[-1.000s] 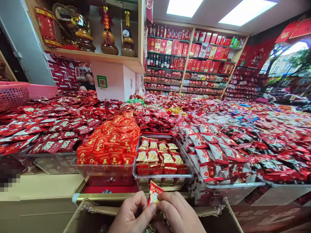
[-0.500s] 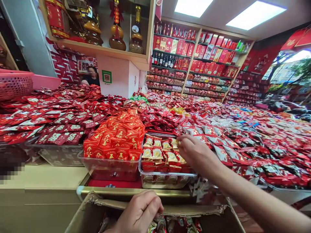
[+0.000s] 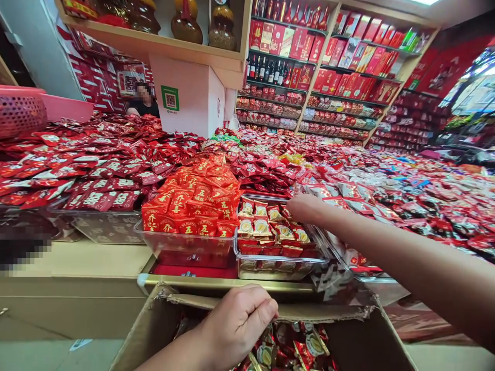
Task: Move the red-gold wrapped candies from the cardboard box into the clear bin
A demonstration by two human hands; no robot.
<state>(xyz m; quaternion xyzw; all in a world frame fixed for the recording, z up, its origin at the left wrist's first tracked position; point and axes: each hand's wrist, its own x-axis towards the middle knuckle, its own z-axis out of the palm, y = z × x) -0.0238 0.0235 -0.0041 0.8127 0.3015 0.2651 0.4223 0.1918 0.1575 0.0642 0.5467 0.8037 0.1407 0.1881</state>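
Observation:
My left hand (image 3: 249, 314) is closed over the torn front flap of an open cardboard box (image 3: 325, 313), thumb on the near side and the other fingertips hidden. Red and gold wrapped candies (image 3: 266, 353) lie inside the box below it. My right hand (image 3: 303, 208) reaches forward to the back right corner of a clear plastic bin (image 3: 278, 268); its fingers are out of sight behind the hand. Gold and red wrapped candies (image 3: 261, 226) sit in rows in that bin, looking like those in the box.
Left of the bin, a clear tub holds heaped orange-red packets (image 3: 193, 206). Dark red packets (image 3: 104, 198) and white-red packets (image 3: 350, 190) fill neighbouring bins. A pink basket (image 3: 23, 113) stands far left. Behind the counter sits a person (image 3: 143, 105). A shelf unit (image 3: 309, 98) lines the back.
The view has tilted down and shifted left, showing more of the candies in the box. My right hand has turned so its fingers no longer show. The left hand stays at the flap.

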